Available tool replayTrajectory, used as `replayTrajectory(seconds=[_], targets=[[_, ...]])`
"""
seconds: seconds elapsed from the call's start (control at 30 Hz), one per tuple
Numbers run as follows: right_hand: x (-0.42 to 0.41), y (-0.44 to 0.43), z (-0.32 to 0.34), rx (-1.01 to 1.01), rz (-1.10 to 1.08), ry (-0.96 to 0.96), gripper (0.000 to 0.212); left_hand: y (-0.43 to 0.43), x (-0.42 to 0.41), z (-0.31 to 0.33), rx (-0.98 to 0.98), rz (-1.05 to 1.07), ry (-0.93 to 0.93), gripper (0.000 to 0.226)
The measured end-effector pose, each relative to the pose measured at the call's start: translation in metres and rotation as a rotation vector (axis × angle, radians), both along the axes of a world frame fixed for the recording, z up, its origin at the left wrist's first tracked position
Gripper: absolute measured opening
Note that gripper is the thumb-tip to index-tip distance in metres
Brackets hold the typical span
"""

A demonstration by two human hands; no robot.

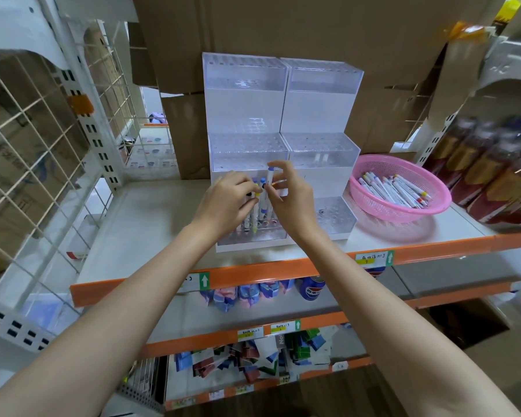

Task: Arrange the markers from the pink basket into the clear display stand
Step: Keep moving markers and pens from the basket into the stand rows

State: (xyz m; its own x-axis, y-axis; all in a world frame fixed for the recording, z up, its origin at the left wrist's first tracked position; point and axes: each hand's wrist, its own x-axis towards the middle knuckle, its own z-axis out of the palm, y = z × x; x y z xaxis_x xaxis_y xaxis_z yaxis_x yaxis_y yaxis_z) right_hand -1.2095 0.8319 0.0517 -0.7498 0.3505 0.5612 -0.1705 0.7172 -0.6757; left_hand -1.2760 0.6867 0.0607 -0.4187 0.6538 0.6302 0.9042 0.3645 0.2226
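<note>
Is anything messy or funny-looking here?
Nothing looks spilled or broken. The markers lie jumbled in the pink basket, and two shelves down the small packets sit in a messy, tumbled heap.

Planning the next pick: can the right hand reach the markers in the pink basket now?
Likely yes: the basket sits open just right of the right hand, nothing over it; but its fingers pinch a marker to place first.
</note>
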Motion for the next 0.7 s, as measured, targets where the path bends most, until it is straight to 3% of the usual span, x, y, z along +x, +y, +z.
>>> replayTrajectory(seconds=[0.7], targets=[[0.0045,0.0035,-0.0012,0.065,0.027,-0.068,0.021,-0.008,0.0024,-0.0033,0.005,-0.018,-0.014,0.024]])
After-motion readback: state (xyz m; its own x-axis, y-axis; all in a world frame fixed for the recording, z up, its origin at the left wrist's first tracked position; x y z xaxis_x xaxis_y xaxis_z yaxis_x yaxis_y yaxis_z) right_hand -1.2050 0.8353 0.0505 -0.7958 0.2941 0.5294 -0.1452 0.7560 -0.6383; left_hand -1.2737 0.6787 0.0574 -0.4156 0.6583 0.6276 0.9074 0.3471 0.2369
